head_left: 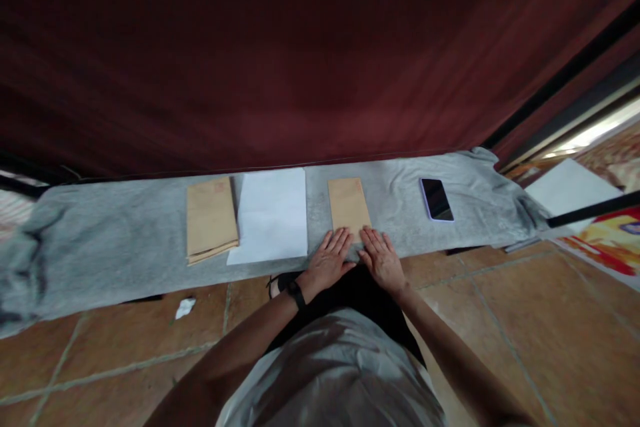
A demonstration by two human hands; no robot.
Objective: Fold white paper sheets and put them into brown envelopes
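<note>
A single brown paper envelope (349,202) lies flat on the grey cloth in front of me. My left hand (330,257) rests on its near left corner, fingers stretched out flat. On the near right corner lies my right hand (383,260), likewise flat with the fingers extended. Neither hand grips anything. To the left is a stack of white paper sheets (273,213), and beyond it a pile of similar brown envelopes (211,217), slightly fanned at the near edge.
A phone (437,200) with a purple edge lies to the right on the grey cloth (125,227), which covers a long narrow surface. A dark red curtain (280,80) hangs right behind it. Crumpled white paper (185,307) is on the tiled floor (525,320).
</note>
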